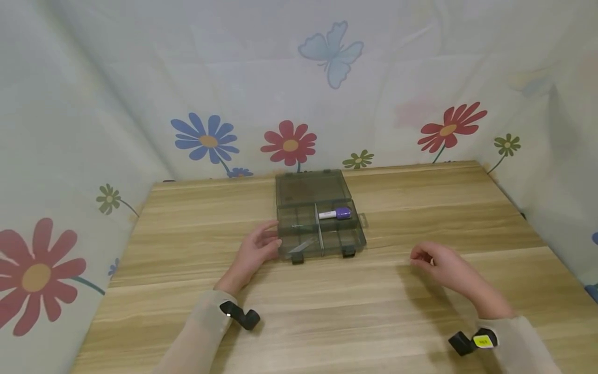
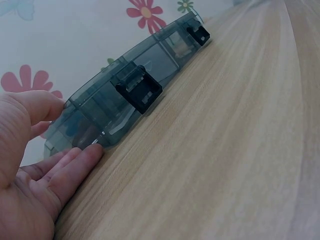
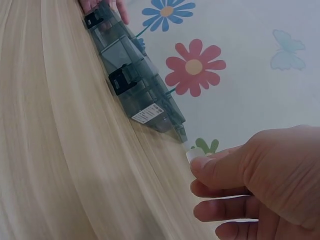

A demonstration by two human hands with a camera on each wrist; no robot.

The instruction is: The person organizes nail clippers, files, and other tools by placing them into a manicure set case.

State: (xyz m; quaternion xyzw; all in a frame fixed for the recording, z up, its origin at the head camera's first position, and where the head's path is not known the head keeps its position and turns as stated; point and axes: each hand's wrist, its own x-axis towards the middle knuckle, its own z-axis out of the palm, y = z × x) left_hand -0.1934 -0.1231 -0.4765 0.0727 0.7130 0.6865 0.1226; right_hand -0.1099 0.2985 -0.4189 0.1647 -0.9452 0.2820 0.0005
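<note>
A translucent dark storage box (image 1: 314,188) lies on the table with its lid laid back. Inside, a purple-and-white tube (image 1: 337,213) rests in the rear right compartment. A thin pale strip (image 1: 302,246) lies in the front left one. My left hand (image 1: 254,252) holds the box's left end, fingers and thumb right at its wall. Well right of the box, my right hand (image 1: 441,265) hovers over the table, fingers curled and thumb against index finger. In the right wrist view a small whitish piece (image 3: 193,153) shows at the pinching tips; its kind is unclear.
The wood-grain table (image 1: 327,317) ends at a white curtain (image 1: 243,62) printed with flowers and a butterfly. Black latches (image 2: 139,89) jut from the box's front edge. A white printed label (image 3: 148,114) is visible at its right end. Each wrist wears a black camera mount (image 1: 240,314).
</note>
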